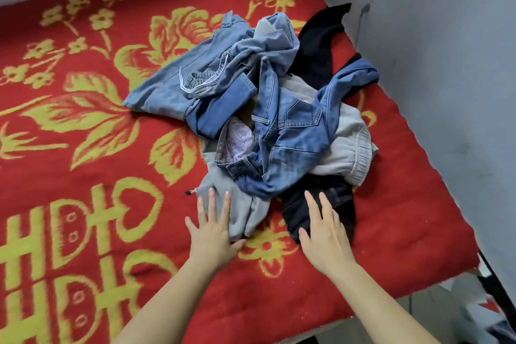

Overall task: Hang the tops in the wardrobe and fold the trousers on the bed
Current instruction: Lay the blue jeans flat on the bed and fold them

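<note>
At the bed's right side lies the pile of trousers. My left hand is spread over the grey garment, my right hand flat over the black garment, neither gripping. Best, I judge, to draw one piece free by its waistband before folding.

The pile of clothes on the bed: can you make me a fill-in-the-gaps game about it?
1. The bed cover is red with ____ flowers.
2. The right hand lies over a garment coloured ____.
3. The blue jeans lie on ____ of the other clothes.

Missing words: yellow; black; top.
</note>
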The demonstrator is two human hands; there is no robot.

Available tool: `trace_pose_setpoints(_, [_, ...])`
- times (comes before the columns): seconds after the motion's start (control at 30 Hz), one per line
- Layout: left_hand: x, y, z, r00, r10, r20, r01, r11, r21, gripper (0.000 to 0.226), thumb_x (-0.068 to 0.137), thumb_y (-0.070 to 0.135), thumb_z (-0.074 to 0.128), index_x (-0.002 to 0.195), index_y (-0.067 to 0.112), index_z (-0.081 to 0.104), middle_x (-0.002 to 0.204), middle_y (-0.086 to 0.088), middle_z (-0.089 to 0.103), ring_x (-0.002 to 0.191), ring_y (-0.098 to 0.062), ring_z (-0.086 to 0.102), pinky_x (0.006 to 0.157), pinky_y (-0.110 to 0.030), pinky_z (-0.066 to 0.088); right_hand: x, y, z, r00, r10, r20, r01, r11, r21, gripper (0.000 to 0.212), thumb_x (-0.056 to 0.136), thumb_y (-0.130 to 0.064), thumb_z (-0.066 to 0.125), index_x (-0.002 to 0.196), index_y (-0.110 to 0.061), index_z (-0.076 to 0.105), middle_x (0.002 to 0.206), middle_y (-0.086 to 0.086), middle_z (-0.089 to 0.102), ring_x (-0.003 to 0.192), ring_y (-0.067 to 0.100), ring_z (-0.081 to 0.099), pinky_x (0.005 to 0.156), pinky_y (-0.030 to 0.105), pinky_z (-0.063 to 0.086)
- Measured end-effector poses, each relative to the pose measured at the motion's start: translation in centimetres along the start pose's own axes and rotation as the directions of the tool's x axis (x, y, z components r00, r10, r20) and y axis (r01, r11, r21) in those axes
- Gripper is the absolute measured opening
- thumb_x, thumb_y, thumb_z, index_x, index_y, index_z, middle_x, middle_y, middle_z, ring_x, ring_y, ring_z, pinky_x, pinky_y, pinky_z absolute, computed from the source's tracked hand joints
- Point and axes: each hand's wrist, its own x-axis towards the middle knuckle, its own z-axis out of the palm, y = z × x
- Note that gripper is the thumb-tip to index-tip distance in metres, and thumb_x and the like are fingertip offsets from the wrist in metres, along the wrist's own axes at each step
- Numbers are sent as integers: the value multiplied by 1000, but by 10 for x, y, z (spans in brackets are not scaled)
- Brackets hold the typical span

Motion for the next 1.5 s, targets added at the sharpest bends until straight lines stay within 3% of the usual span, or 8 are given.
trace_pose_setpoints(0.13, [54, -5, 28, 999, 35, 21, -36, 996, 83, 124, 74, 77, 56, 148, 31, -32, 161, -11, -24, 149, -37, -15, 108, -68, 18, 33, -14, 31, 997, -51, -56, 49, 998, -45, 94, 92, -27, 62, 159, -31, -4, 166, 13, -4, 146, 33, 22, 111, 45, 35])
trace_pose_setpoints(0.27, [66, -23, 39, 982, 121, -145, -112, 991, 69, 43, 77, 14, 75, 117, 14, 60, 103, -15, 62, 105, -36, 62, 80, -50, 52, 74, -41, 44, 965, -213, -156, 186, 968, -169, 101, 85, -24, 70, 160, -25, 3, 165, 20, -6, 150, 40, 12, 115, 52, 29])
trace_pose_setpoints(0.5, [39, -92, 79, 977, -136, -163, 76, 941, -329, 16, 94, 13, 41, 107, 21, 40, 90, -8, 63, 78, -37, 63, 57, -36, 36, 147, -80, 38, 934, -356, 17, 301, 764, -570, 122, 75, -37, 79, 159, -25, -9, 165, 16, -13, 152, 40, -1, 121, 57, 8])
trace_pose_setpoints(0.63, [-2, -126, 109, 960, -220, -172, 145, 919, -368, 29, 93, 14, 40, 118, 26, 32, 92, -6, 66, 71, -36, 64, 53, -34, 34, 144, -68, 47, 916, -400, 18, 337, 745, -575, 60, 84, -31, 73, 136, -18, 46, 134, 8, 50, 126, 34, 44, 120, 55, 13])
trace_pose_setpoints(0.77, [-33, -122, 130, 951, -306, -47, 267, 888, -375, 33, 93, 15, 41, 122, 22, 28, 95, -9, 68, 73, -36, 68, 55, -36, 42, 112, -52, 67, 920, -364, -147, 272, 861, -429, 25, 69, -17, 69, 91, -11, 58, 94, 10, 55, 94, 36, 53, 94, 49, 39])
trace_pose_setpoints(1.17, [-26, -107, 128, 896, -391, 212, 444, 759, -477, 41, 97, 16, 42, 137, 17, 35, 112, -11, 62, 97, -33, 63, 75, -38, 49, 29, -38, 121, 920, -389, 46, 371, 827, -422, 29, 50, -35, 71, 66, -10, 73, 68, 6, 55, 75, 30, 53, 76, 41, 43])
trace_pose_setpoints(1.33, [-30, -107, 104, 923, -380, -64, 315, 840, -442, 19, 88, 19, 54, 104, 10, 49, 105, -18, 56, 102, -41, 53, 83, -52, 44, 4, -23, 123, 938, -347, -18, 322, 889, -326, 61, 79, -69, 56, 62, -12, 71, 63, 3, 55, 74, 29, 53, 80, 44, 47])
trace_pose_setpoints(1.5, [-19, -70, 66, 880, -465, -96, 238, 608, -757, 58, 77, 57, 63, 98, 4, 54, 105, -27, 62, 105, -38, 59, 97, -50, 46, -6, -10, 116, 958, -287, -25, 272, 929, -253, 73, 85, -88, 28, 49, -26, 43, 54, -7, 48, 66, 23, 53, 76, 37, 41])
